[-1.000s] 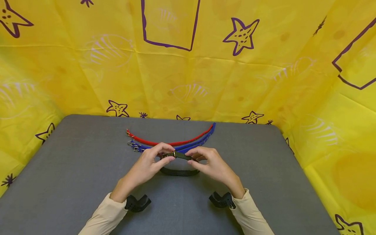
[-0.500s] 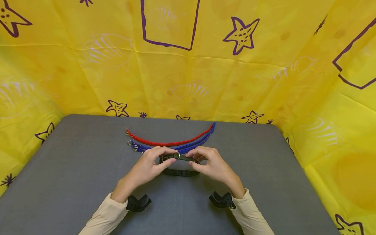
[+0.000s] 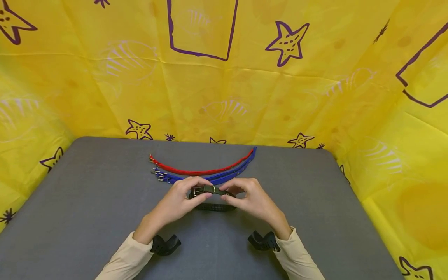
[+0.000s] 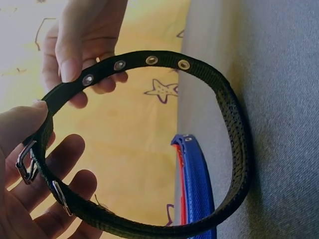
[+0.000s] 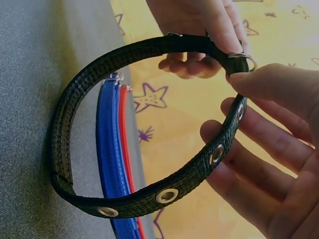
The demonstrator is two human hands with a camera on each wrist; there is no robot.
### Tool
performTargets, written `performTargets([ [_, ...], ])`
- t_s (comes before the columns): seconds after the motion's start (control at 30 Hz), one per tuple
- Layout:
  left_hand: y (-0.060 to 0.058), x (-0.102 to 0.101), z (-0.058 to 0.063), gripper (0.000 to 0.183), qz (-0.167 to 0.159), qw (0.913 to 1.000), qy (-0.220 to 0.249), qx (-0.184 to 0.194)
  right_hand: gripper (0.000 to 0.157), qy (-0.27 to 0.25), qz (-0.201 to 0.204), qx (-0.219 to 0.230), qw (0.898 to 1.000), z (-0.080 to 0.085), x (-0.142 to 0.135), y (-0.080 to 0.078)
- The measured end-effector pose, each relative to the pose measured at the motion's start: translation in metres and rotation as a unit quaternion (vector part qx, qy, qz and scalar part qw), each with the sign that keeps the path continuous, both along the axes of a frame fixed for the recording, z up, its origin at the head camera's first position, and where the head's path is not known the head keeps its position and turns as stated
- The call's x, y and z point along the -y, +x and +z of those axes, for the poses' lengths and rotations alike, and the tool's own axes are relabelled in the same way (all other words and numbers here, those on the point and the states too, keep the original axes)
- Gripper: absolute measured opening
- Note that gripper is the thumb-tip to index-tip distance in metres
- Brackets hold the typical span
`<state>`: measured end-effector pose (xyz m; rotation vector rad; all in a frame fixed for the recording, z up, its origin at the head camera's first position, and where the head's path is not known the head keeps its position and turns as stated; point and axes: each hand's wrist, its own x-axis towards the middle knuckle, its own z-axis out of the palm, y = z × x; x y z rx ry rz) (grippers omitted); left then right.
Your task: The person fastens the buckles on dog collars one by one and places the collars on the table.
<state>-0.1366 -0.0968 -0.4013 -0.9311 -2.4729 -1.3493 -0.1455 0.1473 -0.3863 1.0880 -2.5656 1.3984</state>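
A dark green dog collar (image 3: 216,207) with metal eyelets is bent into a closed loop between my hands. My left hand (image 3: 176,198) pinches it between thumb and fingers, close to the metal buckle (image 4: 27,163) and a D-ring. On the other side, my right hand (image 3: 257,197) pinches the strap near the eyelets, with its thumb (image 5: 279,84) against the band. In the right wrist view the two hands' fingertips are near each other at a metal ring (image 5: 246,59). The far side of the loop hangs close over the table.
Beyond my hands, a red collar (image 3: 196,172) and several blue collars (image 3: 232,173) lie curved side by side on the grey table (image 3: 87,210), buckles at the left. A yellow patterned cloth (image 3: 224,85) rises behind the table and along its sides.
Both hands have come slightly down and nearer with the collar. Its ring has shifted to the right, and the buckle beside my left fingers shows more plainly. The collars on the table stay put.
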Motion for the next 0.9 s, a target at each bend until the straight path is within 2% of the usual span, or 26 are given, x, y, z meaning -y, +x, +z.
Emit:
performTargets([
  [0.13, 0.001, -0.002, -0.002, 0.021, -0.009, 0.9999, -0.003, 0.006, 0.014, -0.005, 0.010, -0.010, 1.000, 0.000, 0.002, 0.001],
  [0.33, 0.000, -0.004, -0.004, 0.022, -0.010, 0.9999, -0.003, 0.005, 0.022, -0.008, 0.027, -0.039, 0.999, 0.000, 0.002, 0.001],
  [0.5, -0.001, -0.003, -0.004, 0.022, -0.007, 0.9999, -0.004, 0.007, 0.019, -0.004, 0.040, -0.064, 0.997, -0.003, 0.001, -0.001],
  [0.6, -0.002, 0.001, -0.003, 0.023, 0.000, 0.9995, -0.007, 0.031, 0.019, 0.001, 0.034, -0.062, 0.998, -0.003, 0.000, -0.002],
  [0.77, -0.004, 0.008, -0.001, 0.026, 0.013, 0.9954, -0.023, 0.093, 0.022, 0.009, 0.027, -0.044, 0.999, -0.003, -0.002, -0.003],
  [0.9, -0.006, 0.012, 0.002, 0.026, 0.010, 0.9933, -0.025, 0.112, 0.023, 0.011, 0.025, -0.044, 0.999, -0.003, -0.003, -0.004],
])
